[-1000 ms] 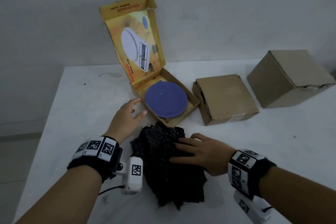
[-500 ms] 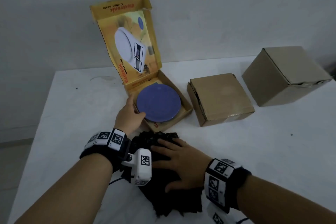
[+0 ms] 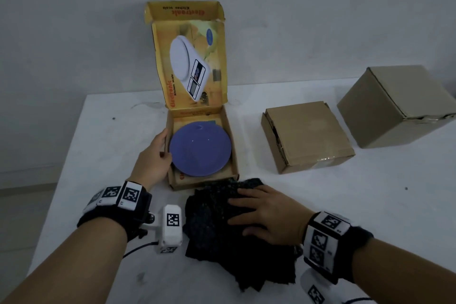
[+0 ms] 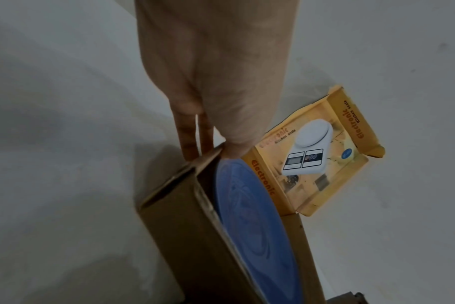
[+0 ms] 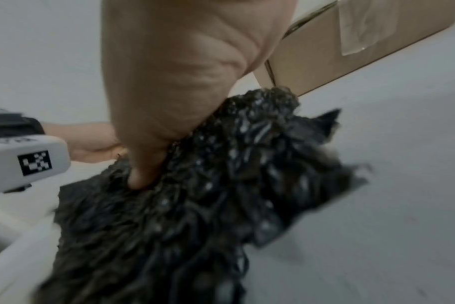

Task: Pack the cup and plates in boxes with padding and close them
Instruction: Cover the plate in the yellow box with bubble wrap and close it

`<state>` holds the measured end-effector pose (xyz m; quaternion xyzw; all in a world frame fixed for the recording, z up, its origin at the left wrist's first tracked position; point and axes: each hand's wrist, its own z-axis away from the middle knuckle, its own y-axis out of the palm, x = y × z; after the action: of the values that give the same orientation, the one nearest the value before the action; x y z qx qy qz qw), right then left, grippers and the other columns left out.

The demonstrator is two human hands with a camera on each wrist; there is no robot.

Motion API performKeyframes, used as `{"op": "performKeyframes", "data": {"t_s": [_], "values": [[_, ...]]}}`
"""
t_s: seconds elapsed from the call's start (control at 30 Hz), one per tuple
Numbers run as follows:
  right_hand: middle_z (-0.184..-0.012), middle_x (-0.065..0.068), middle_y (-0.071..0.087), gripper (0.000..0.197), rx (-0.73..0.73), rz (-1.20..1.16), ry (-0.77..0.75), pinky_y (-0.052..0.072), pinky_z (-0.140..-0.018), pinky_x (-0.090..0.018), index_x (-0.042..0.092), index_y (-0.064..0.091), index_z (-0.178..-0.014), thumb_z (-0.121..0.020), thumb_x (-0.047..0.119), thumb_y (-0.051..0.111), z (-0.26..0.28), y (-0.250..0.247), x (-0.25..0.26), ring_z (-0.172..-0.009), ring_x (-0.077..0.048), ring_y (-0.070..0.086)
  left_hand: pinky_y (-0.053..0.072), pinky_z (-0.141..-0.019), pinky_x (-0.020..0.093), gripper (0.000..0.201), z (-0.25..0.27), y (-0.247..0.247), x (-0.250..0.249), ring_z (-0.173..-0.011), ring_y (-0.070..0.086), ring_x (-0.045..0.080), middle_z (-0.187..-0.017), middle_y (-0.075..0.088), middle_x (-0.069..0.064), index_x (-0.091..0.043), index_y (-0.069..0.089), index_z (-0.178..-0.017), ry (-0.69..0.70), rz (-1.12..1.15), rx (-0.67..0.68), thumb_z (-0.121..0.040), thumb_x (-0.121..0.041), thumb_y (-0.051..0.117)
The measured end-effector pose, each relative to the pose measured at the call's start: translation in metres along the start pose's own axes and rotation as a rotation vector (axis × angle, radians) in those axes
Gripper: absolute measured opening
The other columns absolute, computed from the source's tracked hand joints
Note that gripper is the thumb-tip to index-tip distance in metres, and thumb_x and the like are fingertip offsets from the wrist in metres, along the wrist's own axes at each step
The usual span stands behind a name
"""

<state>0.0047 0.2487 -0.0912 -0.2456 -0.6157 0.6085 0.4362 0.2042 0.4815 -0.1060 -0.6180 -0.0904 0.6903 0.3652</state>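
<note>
Left hand [image 3: 154,159] moved onto yellow box [image 3: 170,168] wall, two brown boxes [image 3: 307,136] right, padding [image 3: 217,224] nearside.

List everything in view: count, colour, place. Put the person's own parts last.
Open yellow printed cardboard box: one, lid upright, far centre of table.
Round blue plate: one, lying in that box.
Black crinkled padding sheets: one pile, near edge, in front of the box.
Flat brown cardboard box: one, closed, right of the yellow box.
Tall brown cardboard box: one, closed, far right.
White table: one, beneath everything.
Left hand: grips the yellow box's left wall.
Right hand: lies flat on the padding.
</note>
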Motion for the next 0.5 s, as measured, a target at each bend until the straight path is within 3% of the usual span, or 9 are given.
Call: {"op": "performKeyframes", "data": {"t_s": [0.07,0.13,0.2,0.27,0.33,0.4,0.43,0.5], "values": [[-0.11,0.008,0.07,0.03,-0.156,-0.013,-0.059,0.053,-0.082,-0.036,0.031,0.071,-0.106,-0.087,0.03,0.047,-0.006,-0.009,-0.003,-0.107,-0.02,0.063,0.037,-0.102,0.031,0.062,0.003,0.001,0.001,-0.129,0.047,0.023,-0.149,0.04,0.0,-0.026,0.026,-0.149,-0.013,0.012,-0.002,-0.093,-0.008,0.047],[-0.094,0.002,0.07,0.03,-0.312,-0.112,0.009,0.055,-0.072,-0.037,0.023,0.071,-0.102,-0.087,0.021,0.045,-0.014,-0.026,-0.004,-0.087,-0.022,0.066,0.039,-0.096,0.029,0.063,0.005,0.002,0.002,-0.124,0.051,0.024,-0.147,0.042,-0.001,-0.026,0.027,-0.148,-0.009,0.007,0.004,-0.092,-0.007,0.048],[-0.09,-0.004,0.062,0.029,-0.462,-0.255,0.237,0.053,-0.063,-0.041,0.021,0.063,-0.106,-0.09,0.021,0.039,-0.025,-0.045,-0.008,-0.074,-0.027,0.062,0.04,-0.09,0.03,0.063,0.006,0.002,0.003,-0.119,0.055,0.024,-0.145,0.044,-0.002,-0.027,0.029,-0.147,-0.011,0.007,0.009,-0.09,-0.006,0.049],[-0.092,-0.007,0.057,0.025,-0.616,-0.332,0.514,0.048,-0.065,-0.037,0.016,0.059,-0.105,-0.096,0.025,0.038,-0.038,-0.06,-0.014,-0.077,-0.03,0.059,0.043,-0.091,0.033,0.063,0.006,0.003,0.003,-0.115,0.057,0.024,-0.145,0.045,-0.002,-0.028,0.033,-0.145,-0.014,0.019,-0.003,-0.088,-0.006,0.05],[-0.092,-0.008,0.056,0.026,-0.632,-0.468,0.747,0.04,-0.067,-0.031,0.011,0.056,-0.097,-0.095,0.037,0.049,-0.053,-0.07,-0.019,-0.084,-0.027,0.057,0.045,-0.093,0.037,0.063,0.006,0.004,0.004,-0.111,0.059,0.025,-0.144,0.046,-0.002,-0.029,0.035,-0.143,-0.003,0.025,-0.024,-0.086,-0.005,0.05],[-0.093,-0.006,0.054,0.04,-0.563,-0.636,0.879,0.042,-0.068,-0.031,0.011,0.051,-0.093,-0.078,0.043,0.071,-0.065,-0.075,-0.022,-0.083,-0.022,0.055,0.047,-0.088,0.037,0.063,0.007,0.007,0.003,-0.104,0.061,0.026,-0.143,0.047,-0.002,-0.029,0.036,-0.142,-0.004,0.013,-0.051,-0.086,-0.004,0.05],[-0.093,-0.007,0.054,0.042,-0.518,-0.676,0.894,0.045,-0.068,-0.032,0.01,0.051,-0.093,-0.073,0.036,0.077,-0.069,-0.075,-0.024,-0.083,-0.022,0.055,0.047,-0.085,0.036,0.063,0.007,0.008,0.003,-0.101,0.061,0.027,-0.143,0.047,-0.001,-0.029,0.035,-0.142,-0.006,0.007,-0.062,-0.086,-0.004,0.049],[-0.086,-0.009,0.055,0.021,-0.475,-0.754,0.864,0.047,-0.065,-0.033,0.007,0.05,-0.088,-0.079,0.012,0.068,-0.076,-0.071,-0.028,-0.079,-0.028,0.058,0.046,-0.083,0.036,0.063,0.009,0.009,0.002,-0.101,0.061,0.028,-0.142,0.049,0.0,-0.029,0.034,-0.143,-0.006,-0.01,-0.072,-0.087,-0.004,0.048]]}}
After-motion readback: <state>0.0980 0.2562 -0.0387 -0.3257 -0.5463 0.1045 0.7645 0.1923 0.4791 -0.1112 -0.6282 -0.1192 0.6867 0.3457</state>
